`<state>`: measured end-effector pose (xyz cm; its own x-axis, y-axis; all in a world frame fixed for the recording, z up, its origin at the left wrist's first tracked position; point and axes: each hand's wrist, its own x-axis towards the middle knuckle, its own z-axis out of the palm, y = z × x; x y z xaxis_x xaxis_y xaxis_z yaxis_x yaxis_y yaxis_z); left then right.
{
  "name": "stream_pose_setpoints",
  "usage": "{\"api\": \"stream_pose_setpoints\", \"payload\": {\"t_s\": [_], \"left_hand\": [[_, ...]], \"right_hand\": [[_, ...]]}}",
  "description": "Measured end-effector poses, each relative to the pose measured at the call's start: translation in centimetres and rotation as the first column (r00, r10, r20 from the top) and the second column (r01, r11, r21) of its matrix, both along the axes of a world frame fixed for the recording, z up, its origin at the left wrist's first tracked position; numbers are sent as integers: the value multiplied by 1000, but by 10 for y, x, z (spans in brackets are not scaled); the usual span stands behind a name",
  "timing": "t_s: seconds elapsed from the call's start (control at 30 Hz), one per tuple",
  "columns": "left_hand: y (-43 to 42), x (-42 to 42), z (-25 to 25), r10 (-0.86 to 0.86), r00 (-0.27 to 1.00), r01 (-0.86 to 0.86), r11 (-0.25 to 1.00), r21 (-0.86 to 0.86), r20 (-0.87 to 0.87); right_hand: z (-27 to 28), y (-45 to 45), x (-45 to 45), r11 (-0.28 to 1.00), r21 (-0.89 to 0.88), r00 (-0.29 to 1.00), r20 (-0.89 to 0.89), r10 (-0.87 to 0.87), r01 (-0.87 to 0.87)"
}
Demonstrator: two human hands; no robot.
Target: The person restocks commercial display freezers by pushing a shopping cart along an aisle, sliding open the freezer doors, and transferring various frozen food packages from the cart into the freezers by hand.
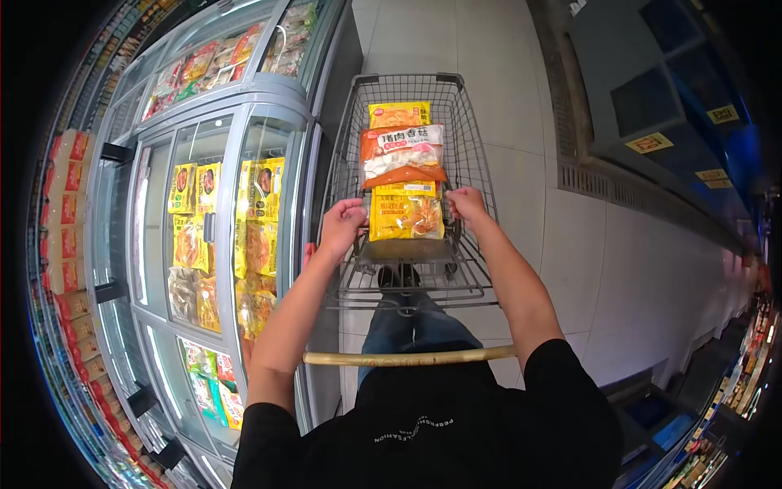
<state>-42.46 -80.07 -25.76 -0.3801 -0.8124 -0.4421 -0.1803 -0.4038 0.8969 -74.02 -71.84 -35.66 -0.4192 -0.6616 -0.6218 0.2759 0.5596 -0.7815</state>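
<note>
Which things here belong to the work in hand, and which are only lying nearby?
Work in hand: left hand, right hand, wire cart, orange pack, yellow packs in cart.

Only nearby: glass cabinet, yellow packs behind glass, dark boxes.

A black T-shirt (pixel 489 407) fills six o'clock, white wavy lettering (pixel 414 430) across it, short sleeves (pixel 562 379) ending at seven and four. Toward twelve from it show blue jeans (pixel 419 330) and dark shoes (pixel 399 277). The hands (pixel 466 204) are bare.
</note>
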Motion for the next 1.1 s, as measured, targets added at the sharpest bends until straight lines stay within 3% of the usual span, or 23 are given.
{"api": "stream_pose_setpoints", "payload": {"t_s": [0.13,0.17,0.3,0.33,0.43,0.53,0.63,0.67,0.77,0.83,0.87,0.93,1.03,1.1], "left_hand": [[-73,-32,-98,17,962,-6,999,-43,274],[-88,-35,-131,29,934,-10,998,-55,355],[-128,-58,-181,-5,829,74,992,-100,559],[-137,-64,-175,-70,843,87,996,-8,533],[-155,-81,-194,100,942,-130,989,74,321],[-170,-85,-220,120,972,-151,978,147,202],[-186,-86,-247,115,961,-162,972,170,253],[-193,-84,-261,116,950,-167,973,159,290],[-196,-93,-226,-18,980,-45,950,307,198],[-198,-100,-222,77,992,-104,942,321,97],[-201,-100,-219,90,996,-93,937,336,24],[-201,-101,-214,130,988,-97,943,318,-84],[-195,-104,-186,159,975,-114,958,264,-157],[-177,-98,-149,124,978,-70,952,297,-167]], "right_hand": [[-42,-34,-16,996,77,999,11,-51,50],[-53,-42,-18,993,102,997,-46,-55,59],[-107,-87,-32,988,135,954,-298,-36,80],[-118,-97,-33,988,130,930,-366,-28,80],[-120,-122,-32,995,80,945,-326,-25,54],[-92,-134,-25,1000,-17,984,-179,-22,19],[-93,-146,-27,961,270,958,-257,128,-56],[-94,-148,-28,970,241,981,-176,77,-33],[-118,-151,-34,989,146,998,68,-5,-5],[-122,-151,-38,996,76,975,221,30,-48],[-124,-152,-38,998,54,977,213,6,-18],[-112,-153,-35,999,9,980,194,-39,38],[-78,-145,-32,969,-192,865,500,-42,158],[-45,-127,-27,945,-247,831,555,-42,213]]}}
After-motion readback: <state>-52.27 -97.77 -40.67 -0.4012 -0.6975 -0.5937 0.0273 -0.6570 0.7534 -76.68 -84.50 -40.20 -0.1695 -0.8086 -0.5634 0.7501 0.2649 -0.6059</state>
